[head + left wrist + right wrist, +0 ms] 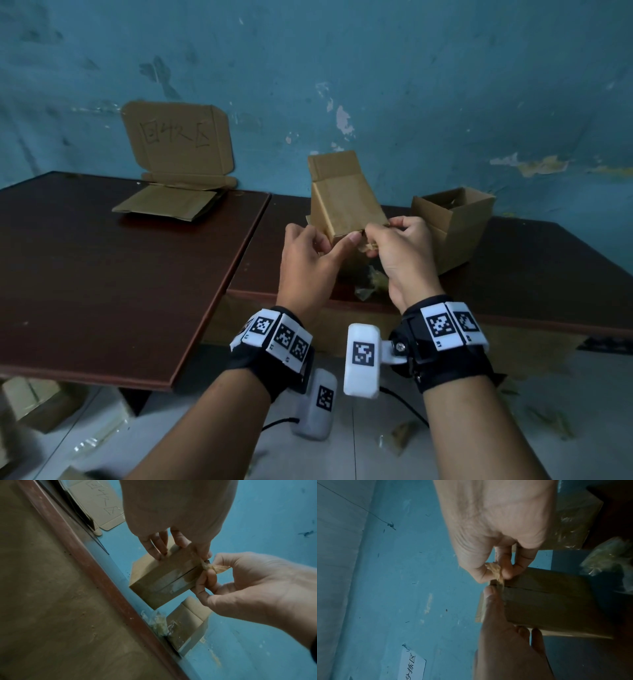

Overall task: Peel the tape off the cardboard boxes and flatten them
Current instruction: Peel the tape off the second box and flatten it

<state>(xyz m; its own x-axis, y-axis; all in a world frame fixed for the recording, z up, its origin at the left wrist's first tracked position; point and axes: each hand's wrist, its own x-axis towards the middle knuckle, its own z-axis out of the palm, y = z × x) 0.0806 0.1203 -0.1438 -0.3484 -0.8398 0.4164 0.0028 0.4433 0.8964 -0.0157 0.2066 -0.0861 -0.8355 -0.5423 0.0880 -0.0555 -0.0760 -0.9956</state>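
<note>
Head view: above the dark tabletop point(102, 274), the left hand point(308, 260) holds a small cardboard box point(346, 202) aloft, fingers curled round its left side, while the right hand point(400, 250) pinches at its near corner. An open box point(448, 226) stands just right; flattened cardboard point(171, 205) lies far left.

Left wrist view: the left grip closes round the box point(161, 577); the right hand point(248, 588) pinches a crumpled tape end point(214, 568) between thumb and forefinger.

Right wrist view: the tape point(494, 570) lifts from the box's seam, pinched tight, with the left thumb point(491, 601) pressing beside it.
</note>
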